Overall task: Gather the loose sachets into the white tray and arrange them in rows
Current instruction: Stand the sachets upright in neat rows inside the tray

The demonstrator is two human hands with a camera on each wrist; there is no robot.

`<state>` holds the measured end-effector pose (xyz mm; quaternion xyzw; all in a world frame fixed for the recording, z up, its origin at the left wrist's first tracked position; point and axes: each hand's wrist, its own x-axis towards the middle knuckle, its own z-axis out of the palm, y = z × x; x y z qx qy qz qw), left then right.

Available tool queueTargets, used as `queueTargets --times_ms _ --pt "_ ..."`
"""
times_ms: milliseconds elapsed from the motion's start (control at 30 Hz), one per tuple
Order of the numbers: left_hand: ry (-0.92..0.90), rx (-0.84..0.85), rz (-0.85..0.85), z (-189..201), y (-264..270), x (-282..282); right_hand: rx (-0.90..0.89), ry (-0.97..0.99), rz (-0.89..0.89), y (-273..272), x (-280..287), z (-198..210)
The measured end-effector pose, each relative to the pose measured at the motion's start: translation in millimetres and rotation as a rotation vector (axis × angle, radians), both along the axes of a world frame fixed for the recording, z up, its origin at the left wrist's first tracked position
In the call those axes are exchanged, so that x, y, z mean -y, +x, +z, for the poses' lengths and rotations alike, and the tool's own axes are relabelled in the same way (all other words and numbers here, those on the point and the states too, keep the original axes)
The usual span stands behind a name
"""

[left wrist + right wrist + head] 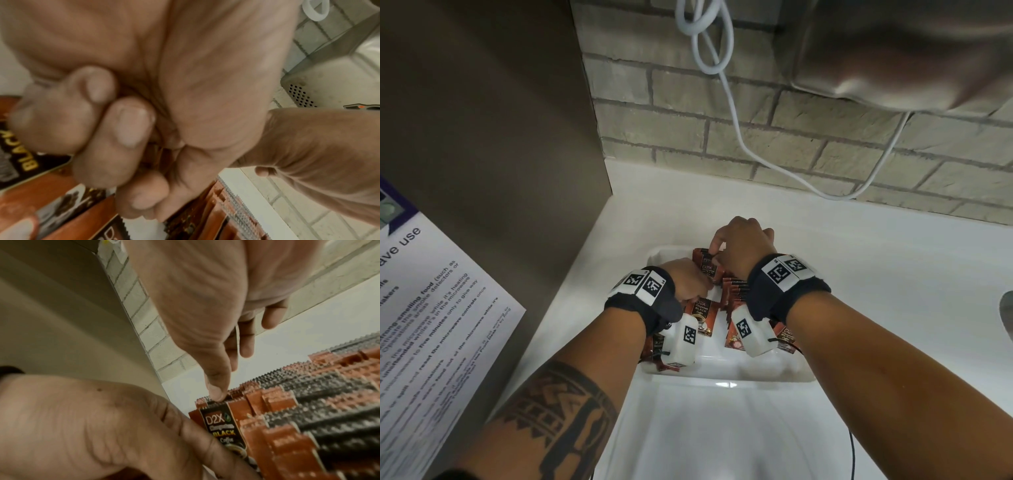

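Observation:
A white tray (722, 371) on the white counter holds brown and black coffee sachets (736, 291), several standing on edge in a row (308, 410). My left hand (688, 279) is inside the tray with its fingers (125, 129) curled round a small bunch of sachets (156, 152), its thumb lying on the front "D2X Black" sachet (222, 426). My right hand (739, 246) hovers over the tray's far end. Its thumb tip (218, 394) rests on that sachet's top edge, and its other fingers (246, 345) hang loose behind. More sachets (702, 313) lie flat below my wrists.
A beige appliance side with a printed notice (431, 308) stands close on the left. The brick wall (808, 144) runs behind, with a white cable (732, 102) hanging and a steel appliance (911, 51) at the top right. A thin black cord (852, 455) lies by my right forearm.

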<state>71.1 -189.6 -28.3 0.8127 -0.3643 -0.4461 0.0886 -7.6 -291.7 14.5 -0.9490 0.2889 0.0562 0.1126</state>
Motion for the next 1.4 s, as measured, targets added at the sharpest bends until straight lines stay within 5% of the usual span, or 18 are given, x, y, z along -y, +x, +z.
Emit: queueTargets --times_ms 800,1100,1400 --pt "-0.070 -0.116 0.258 9 -6 -4 0.067 -0.012 -0.015 -16 4 11" --pt "0.104 0.355 -0.310 15 -16 -20 0.489 0.202 -0.058 -70 -24 45" --pt "0.294 0.537 -0.586 7 -42 -42 0.102 0.370 0.018 -133 -106 2"
